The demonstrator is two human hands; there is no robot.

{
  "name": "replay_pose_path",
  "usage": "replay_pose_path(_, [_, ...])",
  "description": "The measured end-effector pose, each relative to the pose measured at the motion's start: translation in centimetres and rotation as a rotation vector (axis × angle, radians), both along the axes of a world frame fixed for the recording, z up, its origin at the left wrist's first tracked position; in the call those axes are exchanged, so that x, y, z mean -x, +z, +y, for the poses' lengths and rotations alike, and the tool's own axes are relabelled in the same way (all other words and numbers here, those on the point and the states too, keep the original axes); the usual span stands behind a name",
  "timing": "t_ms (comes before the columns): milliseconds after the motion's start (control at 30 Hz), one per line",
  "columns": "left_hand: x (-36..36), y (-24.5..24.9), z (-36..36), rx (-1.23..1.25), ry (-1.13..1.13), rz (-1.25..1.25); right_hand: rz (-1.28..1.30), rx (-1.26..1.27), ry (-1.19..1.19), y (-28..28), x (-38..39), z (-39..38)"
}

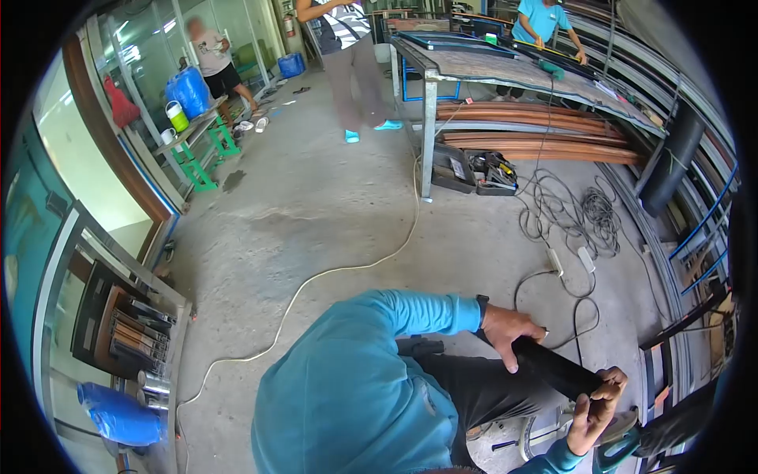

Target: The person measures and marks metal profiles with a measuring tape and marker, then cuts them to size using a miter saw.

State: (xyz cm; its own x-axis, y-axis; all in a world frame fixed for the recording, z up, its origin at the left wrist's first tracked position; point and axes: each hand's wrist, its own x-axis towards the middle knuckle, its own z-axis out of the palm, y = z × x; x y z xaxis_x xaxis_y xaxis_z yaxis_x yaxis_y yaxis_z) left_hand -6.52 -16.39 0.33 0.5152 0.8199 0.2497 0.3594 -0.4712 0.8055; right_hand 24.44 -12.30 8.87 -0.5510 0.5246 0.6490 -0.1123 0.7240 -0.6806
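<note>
My left hand, with a black band on the wrist, grips the upper-left end of a black bar. At the lower-right end of that bar, my right hand is wrapped round it, with the thumb on the near side. The bar slants down to the right beside a dark-trousered leg. Below the hands is a partly hidden tool with a teal handle and a curved metal part.
Cables and power strips lie on the floor ahead. An open toolbox stands by a workbench. A co-worker leans over the bench. Two other people stand farther back. Metal profiles line the right side.
</note>
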Motion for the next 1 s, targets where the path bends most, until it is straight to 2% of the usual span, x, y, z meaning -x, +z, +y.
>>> replay_pose_path(133, [-0.8, -1.9, 0.3, -0.034, 0.015, 0.094, -0.070, 0.010, -0.007, -0.6, 0.3, 0.1])
replay_pose_path(267, [-2.4, -2.9, -0.2, 0.004, 0.006, 0.075, -0.125, -0.003, 0.008, -1.5, 0.3, 0.4])
replay_pose_path(300, [-2.8, -3.2, -0.4, 0.028, 0.034, -0.014, -0.082, 0.029, 0.014, -1.5, 0.6, 0.4])
replay_pose_path(400, [-3.6, -4.2, -1.1, 0.004, 0.119, -0.063, 0.035, 0.110, -0.010, -1.4, 1.7, 0.1])
replay_pose_path(467, [-3.9, -4.8, -1.1, -0.010, 0.150, -0.069, 0.014, 0.095, -0.009, -1.7, 1.6, 0.6])
replay_pose_path(533, [-3.9, -4.9, -1.1, -0.016, 0.163, -0.065, -0.058, 0.029, -0.022, -1.9, 1.1, 1.2])
replay_pose_path(633, [-4.0, -4.6, -1.1, -0.014, 0.167, -0.051, -0.089, 0.058, -0.033, -1.9, 0.8, 1.3])
replay_pose_path(1000, [-4.2, -5.3, -0.9, -0.034, 0.226, 0.002, -0.064, 0.070, -0.031, -2.4, 0.3, 1.7])
